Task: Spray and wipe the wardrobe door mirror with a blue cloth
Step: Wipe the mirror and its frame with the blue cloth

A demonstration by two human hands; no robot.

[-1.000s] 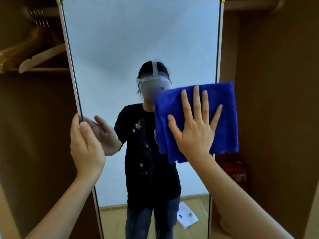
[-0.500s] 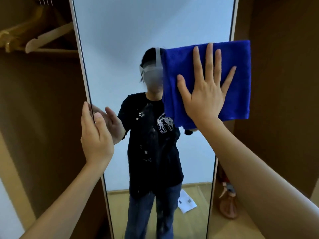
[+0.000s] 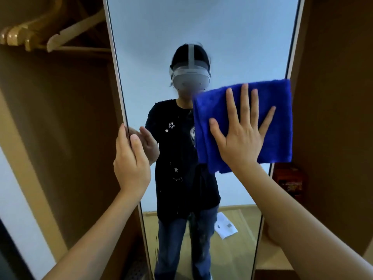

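- Your right hand point(image 3: 241, 136), fingers spread flat, presses the blue cloth point(image 3: 244, 126) against the mirror point(image 3: 201, 27) by its right edge; it could slide off the glass.
- Your left hand point(image 3: 131, 160) grips the door's left edge, seemingly thumb in front; loosen and the door may swing.

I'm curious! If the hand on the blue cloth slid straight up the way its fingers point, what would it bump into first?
Probably nothing: above the right hand and blue cloth only bare mirror shows, up to the picture's top.
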